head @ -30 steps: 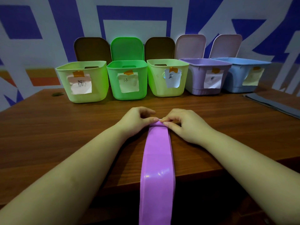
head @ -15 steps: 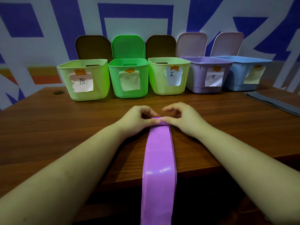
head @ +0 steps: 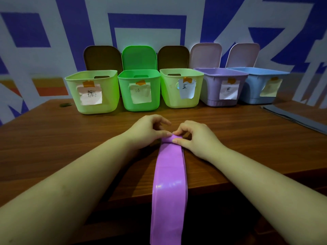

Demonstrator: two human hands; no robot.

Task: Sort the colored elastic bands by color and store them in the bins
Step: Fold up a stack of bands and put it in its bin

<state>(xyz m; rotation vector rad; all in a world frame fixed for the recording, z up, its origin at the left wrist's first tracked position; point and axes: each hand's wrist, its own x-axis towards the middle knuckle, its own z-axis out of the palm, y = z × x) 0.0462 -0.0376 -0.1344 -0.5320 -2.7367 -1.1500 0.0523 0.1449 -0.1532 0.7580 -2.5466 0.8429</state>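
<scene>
A wide purple elastic band point(head: 169, 184) lies flat on the wooden table point(head: 53, 142) and hangs over its near edge. My left hand point(head: 148, 129) and my right hand point(head: 194, 137) both pinch its far end, which is folded over into a small roll. Several open bins with paper labels stand in a row at the back: a pale green bin point(head: 93, 103), a bright green bin point(head: 139, 103), another pale green bin point(head: 169, 96), a purple bin point(head: 212, 92) and a blue bin point(head: 253, 92). Their insides are hidden from here.
The bins' lids stand upright against the blue-and-white patterned wall. A flat grey sheet point(head: 297, 117) lies at the table's right edge. A small dark mark point(head: 65, 104) sits on the table left of the bins.
My hands have drawn slightly back toward me while rolling the band's far end over; the fold now looks thicker. The bins have not moved.
</scene>
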